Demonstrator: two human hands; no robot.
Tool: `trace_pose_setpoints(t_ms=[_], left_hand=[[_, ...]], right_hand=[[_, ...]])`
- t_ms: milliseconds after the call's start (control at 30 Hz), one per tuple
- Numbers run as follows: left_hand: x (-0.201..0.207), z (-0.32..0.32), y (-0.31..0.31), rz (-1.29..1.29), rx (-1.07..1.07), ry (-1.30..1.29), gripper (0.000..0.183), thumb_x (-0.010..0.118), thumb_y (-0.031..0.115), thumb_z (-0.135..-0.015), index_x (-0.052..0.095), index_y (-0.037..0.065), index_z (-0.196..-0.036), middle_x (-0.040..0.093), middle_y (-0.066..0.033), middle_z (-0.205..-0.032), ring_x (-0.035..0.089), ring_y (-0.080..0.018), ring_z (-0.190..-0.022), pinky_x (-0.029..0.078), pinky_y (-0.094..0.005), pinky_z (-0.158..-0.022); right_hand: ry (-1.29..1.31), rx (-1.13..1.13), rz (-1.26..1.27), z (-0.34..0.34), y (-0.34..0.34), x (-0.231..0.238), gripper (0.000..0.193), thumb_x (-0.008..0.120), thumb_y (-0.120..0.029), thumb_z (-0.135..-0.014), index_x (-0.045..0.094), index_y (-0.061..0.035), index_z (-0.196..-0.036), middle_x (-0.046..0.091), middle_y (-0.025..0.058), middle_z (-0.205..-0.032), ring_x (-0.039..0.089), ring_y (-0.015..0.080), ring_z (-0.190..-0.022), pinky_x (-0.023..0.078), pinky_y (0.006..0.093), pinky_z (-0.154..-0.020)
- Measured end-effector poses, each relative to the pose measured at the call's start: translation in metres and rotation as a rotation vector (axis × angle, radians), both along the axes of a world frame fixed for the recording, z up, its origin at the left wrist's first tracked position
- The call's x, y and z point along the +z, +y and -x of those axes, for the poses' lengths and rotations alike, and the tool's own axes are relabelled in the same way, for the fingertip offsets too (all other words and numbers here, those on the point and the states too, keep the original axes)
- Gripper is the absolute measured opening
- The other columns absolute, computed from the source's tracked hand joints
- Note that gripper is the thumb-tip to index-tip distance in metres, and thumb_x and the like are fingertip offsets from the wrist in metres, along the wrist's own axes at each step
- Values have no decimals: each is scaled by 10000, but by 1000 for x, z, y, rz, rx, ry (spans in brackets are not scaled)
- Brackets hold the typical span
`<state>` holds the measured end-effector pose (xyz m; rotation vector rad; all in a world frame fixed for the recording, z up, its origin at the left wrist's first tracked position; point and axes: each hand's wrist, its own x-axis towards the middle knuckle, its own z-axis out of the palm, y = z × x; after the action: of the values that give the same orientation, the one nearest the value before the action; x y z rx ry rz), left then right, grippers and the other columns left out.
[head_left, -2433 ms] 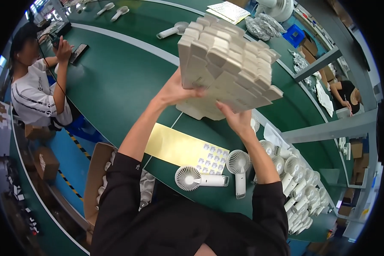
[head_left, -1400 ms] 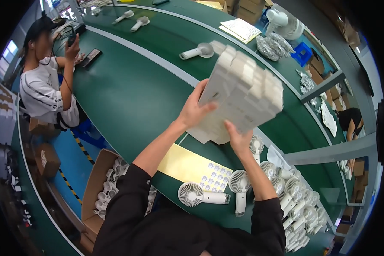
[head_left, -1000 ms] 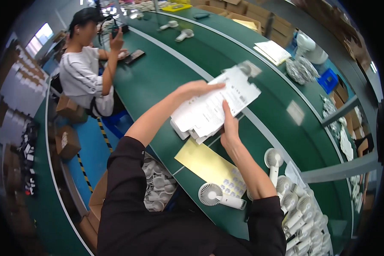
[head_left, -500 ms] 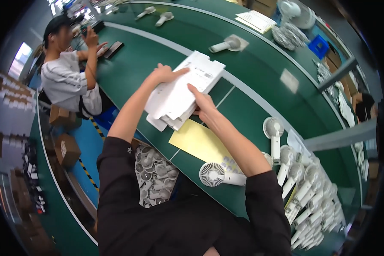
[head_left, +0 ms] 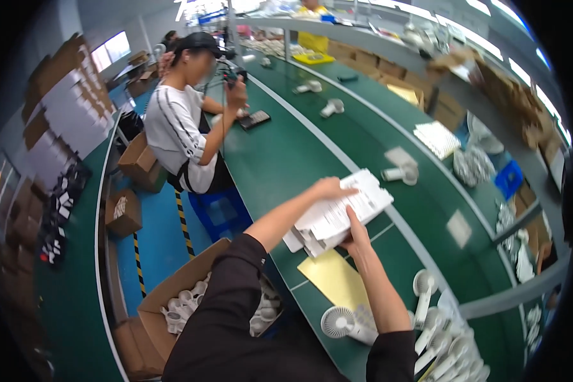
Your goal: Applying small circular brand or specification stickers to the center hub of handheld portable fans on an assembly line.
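A stack of flat white cartons (head_left: 377, 193) with small print is held between both hands above the green bench. My left hand (head_left: 332, 189) lies across its top face, fingers closed over the far-left side. On the near right, my right hand (head_left: 358, 234) grips the edge, thumb on top and fingers underneath. Loose flaps stick out at the stack's near-left end. Beneath and nearer to me lies a yellow sheet (head_left: 330, 275). A white handheld fan (head_left: 339, 322) rests beside it, below my right forearm.
Several white fans (head_left: 442, 347) crowd the bench at lower right. An open cardboard box (head_left: 151, 316) of fan parts stands below the bench edge at left. A co-worker (head_left: 183, 121) sits at far left, holding a tool. Another fan (head_left: 401, 174) lies beyond the bench's grey strip (head_left: 420, 251).
My view has swung left and upward, bringing more of the co-worker and the floor box into sight. Both hands still hold the carton stack, with little change in grip.
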<state>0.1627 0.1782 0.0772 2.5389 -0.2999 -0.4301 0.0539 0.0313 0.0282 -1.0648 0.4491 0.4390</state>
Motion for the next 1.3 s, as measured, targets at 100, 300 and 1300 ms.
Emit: trace_pose_setpoints(t_ms=[100,300,1300], left_hand=[[-1,5,-4,-34,57,-81,1025,545,831,-752,632,-80,-1215,617,-309,-1230,605,-428,-1159,483,-432,-988],[-11,-1,-9,8,133,-97,905,567,793,-765,685,-23,-1137,694,-229,-1118,681,-368,-1034,530,-443,-895],[25,-4,1,302,23,-233,602,594,475,-957,591,-50,-1253,645,-187,-1213,594,-245,-1159,437,-333,-988]], right_hand=[[-64,193,211,1,-11,11,725,577,-674,-876,534,-143,-1368,621,63,-1307,620,268,-1138,521,548,-868],[-46,464,718,5,-44,24,1016,507,-893,-714,671,78,-962,699,132,-828,697,240,-649,555,350,-561],[-715,705,1480,112,-109,10,850,784,-629,-665,562,90,-1061,566,237,-987,581,380,-966,493,483,-800]])
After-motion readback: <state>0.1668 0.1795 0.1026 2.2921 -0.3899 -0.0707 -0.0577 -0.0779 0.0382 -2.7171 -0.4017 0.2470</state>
